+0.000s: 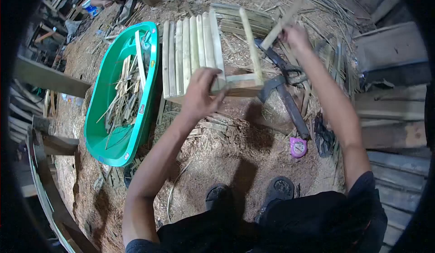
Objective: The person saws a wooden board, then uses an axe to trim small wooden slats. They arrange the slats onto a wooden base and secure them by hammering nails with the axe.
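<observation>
In front of me stands a slatted wooden crate (pixel 192 49), its top partly covered with pale slats laid side by side and the right part open. My left hand (pixel 197 94) is at its near edge, fingers curled over the top and thumb lower down. Up at the right, my right hand (pixel 297 38) is closed around a loose wooden slat (pixel 284 22) that slants above the ground. Below that slat lie a hatchet-like tool (pixel 290 106) with a flat metal head and a dark curved-handled tool (pixel 277 59).
A green plastic tub (pixel 94 128) holding wood scraps stands left of the crate. On the shavings lie a pink tape measure (pixel 298 147) and a black plastic bag (pixel 323 137). Another person's hand (pixel 107 2) shows at the upper left. Planks (pixel 392 94) line the right side.
</observation>
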Motion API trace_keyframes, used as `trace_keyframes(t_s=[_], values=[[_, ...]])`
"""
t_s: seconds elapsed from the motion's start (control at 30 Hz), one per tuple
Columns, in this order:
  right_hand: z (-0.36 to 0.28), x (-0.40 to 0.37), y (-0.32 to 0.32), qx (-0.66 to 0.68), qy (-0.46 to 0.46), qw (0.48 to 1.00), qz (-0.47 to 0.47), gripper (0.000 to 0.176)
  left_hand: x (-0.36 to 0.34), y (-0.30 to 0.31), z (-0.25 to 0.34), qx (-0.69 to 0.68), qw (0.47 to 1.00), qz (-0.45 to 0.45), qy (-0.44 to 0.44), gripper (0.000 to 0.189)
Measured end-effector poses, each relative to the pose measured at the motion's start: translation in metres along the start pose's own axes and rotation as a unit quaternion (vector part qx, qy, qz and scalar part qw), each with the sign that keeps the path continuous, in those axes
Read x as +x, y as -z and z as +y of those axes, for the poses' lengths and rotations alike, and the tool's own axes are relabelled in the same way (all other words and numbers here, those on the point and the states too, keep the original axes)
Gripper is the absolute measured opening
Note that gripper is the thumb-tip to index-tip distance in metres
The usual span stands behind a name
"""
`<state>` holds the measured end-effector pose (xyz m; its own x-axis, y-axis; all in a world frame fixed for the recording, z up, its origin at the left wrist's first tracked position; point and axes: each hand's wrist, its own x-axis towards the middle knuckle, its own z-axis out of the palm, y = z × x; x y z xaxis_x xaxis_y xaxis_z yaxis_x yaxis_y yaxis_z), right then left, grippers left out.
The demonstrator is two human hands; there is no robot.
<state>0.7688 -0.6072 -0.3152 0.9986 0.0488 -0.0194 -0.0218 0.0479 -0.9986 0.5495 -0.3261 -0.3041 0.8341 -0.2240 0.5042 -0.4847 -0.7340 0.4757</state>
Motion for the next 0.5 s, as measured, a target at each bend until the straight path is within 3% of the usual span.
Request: trace_keyframes(t_s=[0.03, 0.13, 0.17, 0.3, 0.37, 0.43, 0.5], values=[[-0.041, -0.016, -0.005, 0.065, 0.035, 0.997, 0.025, 0.018, 0.004, 0.002, 0.007, -0.046, 0.997, 0.017, 0.063, 0.035], [-0.113, -0.082, -0.031, 0.016, 0.043, 0.992, -0.12, 0.019, 0.005, 0.007, 0.018, -0.064, 0.996, 0.03, 0.061, 0.025], [-0.107, -0.085, -0.038, -0.032, 0.025, 0.98, -0.196, 0.019, 0.003, 0.006, 0.022, -0.074, 0.994, 0.044, 0.064, 0.023], [-0.072, -0.113, -0.088, -0.099, -0.104, 0.962, -0.231, 0.016, -0.008, 0.0, 0.023, -0.114, 0.982, 0.097, 0.111, 0.016], [-0.052, -0.112, -0.095, -0.123, -0.148, 0.953, -0.234, 0.018, -0.007, 0.0, 0.022, -0.063, 0.992, 0.1, 0.049, 0.011], [-0.037, -0.105, -0.1, -0.133, -0.134, 0.952, -0.241, 0.019, -0.008, -0.001, 0.019, -0.06, 0.993, 0.103, 0.011, 0.012], [-0.033, -0.103, -0.105, -0.14, -0.128, 0.951, -0.243, 0.019, -0.01, 0.003, 0.022, -0.085, 0.993, 0.07, 0.045, 0.017]])
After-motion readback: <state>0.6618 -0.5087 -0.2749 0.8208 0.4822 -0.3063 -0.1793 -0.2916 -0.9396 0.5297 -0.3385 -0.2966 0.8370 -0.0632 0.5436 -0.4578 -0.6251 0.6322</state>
